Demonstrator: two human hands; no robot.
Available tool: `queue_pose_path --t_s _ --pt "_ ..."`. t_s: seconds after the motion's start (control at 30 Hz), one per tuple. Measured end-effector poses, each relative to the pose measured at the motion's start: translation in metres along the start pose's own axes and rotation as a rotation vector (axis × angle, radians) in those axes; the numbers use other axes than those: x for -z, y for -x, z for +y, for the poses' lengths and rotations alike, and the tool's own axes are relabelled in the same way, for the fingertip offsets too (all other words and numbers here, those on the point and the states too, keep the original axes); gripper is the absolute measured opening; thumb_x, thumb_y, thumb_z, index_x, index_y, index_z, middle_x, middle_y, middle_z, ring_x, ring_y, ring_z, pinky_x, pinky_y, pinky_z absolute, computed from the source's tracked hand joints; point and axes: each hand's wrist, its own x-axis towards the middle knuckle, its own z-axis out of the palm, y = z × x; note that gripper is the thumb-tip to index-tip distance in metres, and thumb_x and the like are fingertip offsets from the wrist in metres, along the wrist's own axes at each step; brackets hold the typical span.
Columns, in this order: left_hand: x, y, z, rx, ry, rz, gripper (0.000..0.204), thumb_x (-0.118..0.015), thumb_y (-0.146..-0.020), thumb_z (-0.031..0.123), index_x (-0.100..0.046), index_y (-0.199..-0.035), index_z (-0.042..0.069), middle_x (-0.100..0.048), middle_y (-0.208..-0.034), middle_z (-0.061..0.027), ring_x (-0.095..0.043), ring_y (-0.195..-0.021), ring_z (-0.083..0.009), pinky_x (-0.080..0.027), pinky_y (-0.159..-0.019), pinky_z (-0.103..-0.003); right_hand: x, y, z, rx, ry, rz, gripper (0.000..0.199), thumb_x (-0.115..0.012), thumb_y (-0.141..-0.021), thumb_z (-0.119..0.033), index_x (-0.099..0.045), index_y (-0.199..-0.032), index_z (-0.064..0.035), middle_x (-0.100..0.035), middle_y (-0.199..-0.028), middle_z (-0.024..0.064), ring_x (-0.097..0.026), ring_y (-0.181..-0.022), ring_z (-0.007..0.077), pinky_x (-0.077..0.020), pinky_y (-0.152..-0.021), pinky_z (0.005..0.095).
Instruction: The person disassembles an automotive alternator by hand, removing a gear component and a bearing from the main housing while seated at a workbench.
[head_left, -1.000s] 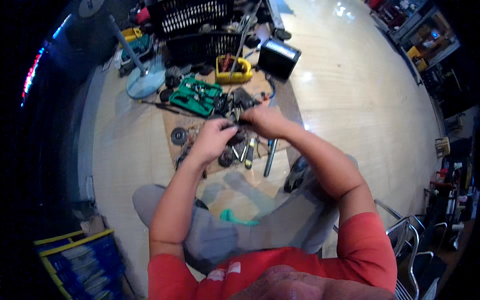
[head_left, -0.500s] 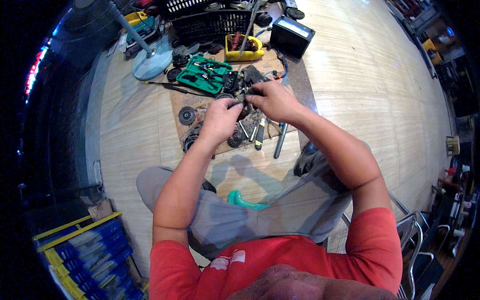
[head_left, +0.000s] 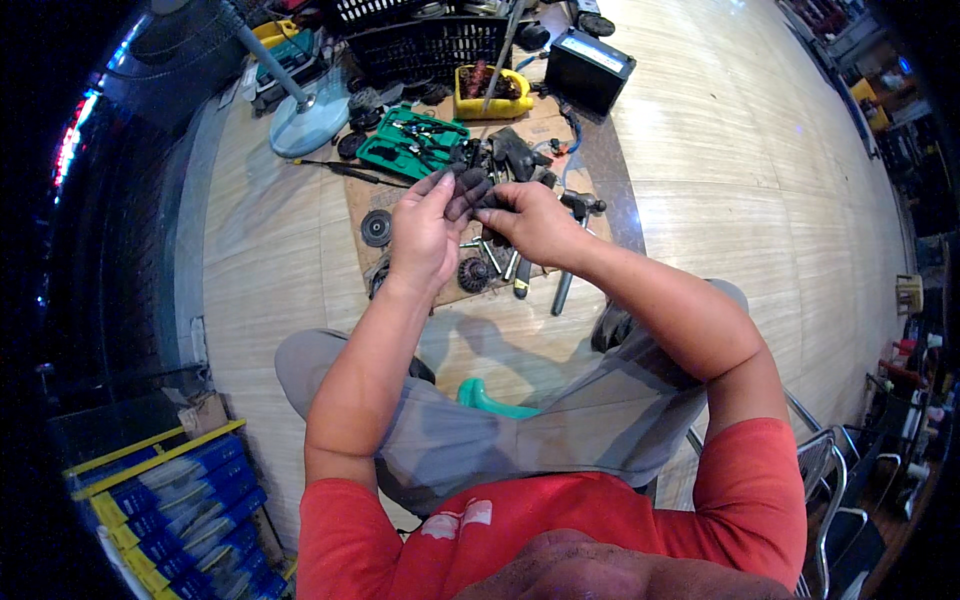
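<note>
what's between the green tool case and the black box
In the head view, a yellow container stands between the green tool case and the black box.

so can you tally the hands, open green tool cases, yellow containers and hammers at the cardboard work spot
Hands: 2 (left hand, right hand)
Open green tool case: 1
Yellow container: 1
Hammer: 1
Total: 5

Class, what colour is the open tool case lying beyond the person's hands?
Green; the open tool case shows best in the head view.
</note>
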Motion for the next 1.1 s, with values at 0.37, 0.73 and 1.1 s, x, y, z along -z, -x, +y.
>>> queue_pose_path --t_s 0.37,0.73,1.1 --pt "0.001 0.001 0.005 -0.03 -0.023 0.072 0.017 -0.049 -0.094 0.005 -0.056 -0.108 0.0 -0.065 -0.1 -0.0143 -0.065 -0.091 -0.0253 -0.055 -0.079 -0.038 0.001 -0.005 0.004 0.167 0.2 -0.059 0.019 -0.065 -0.084 -0.015 -0.063 -0.094 0.0014 -0.062 -0.072 0.0178 -0.056 -0.063 0.0171 -0.0476 -0.064 0.0337" --pt "0.007 0.002 0.01 -0.008 0.002 -0.025 0.017 -0.049 -0.094 0.005 -0.057 -0.108 0.001 -0.065 -0.101 -0.0132 -0.065 -0.089 -0.024 -0.054 -0.08 -0.039 0.011 -0.017 0.014 0.224 0.155 -0.233 0.02 -0.065 -0.085 -0.013 -0.064 -0.102 -0.0007 -0.065 -0.074 0.0108 -0.057 -0.069 0.011 -0.0485 -0.067 0.0301" --pt "-0.006 0.013 0.003 0.175 -0.551 -0.165 0.021 -0.055 -0.09 0.005 -0.061 -0.108 -0.005 -0.068 -0.095 -0.0104 -0.066 -0.081 -0.0161 -0.054 -0.073 -0.028 0.063 -0.027 0.006 0.283 0.525 -0.312 0.022 -0.069 -0.079 -0.019 -0.062 -0.085 0.0007 -0.062 -0.076 0.021 -0.06 -0.073 0.0357 -0.0449 -0.064 0.0406"
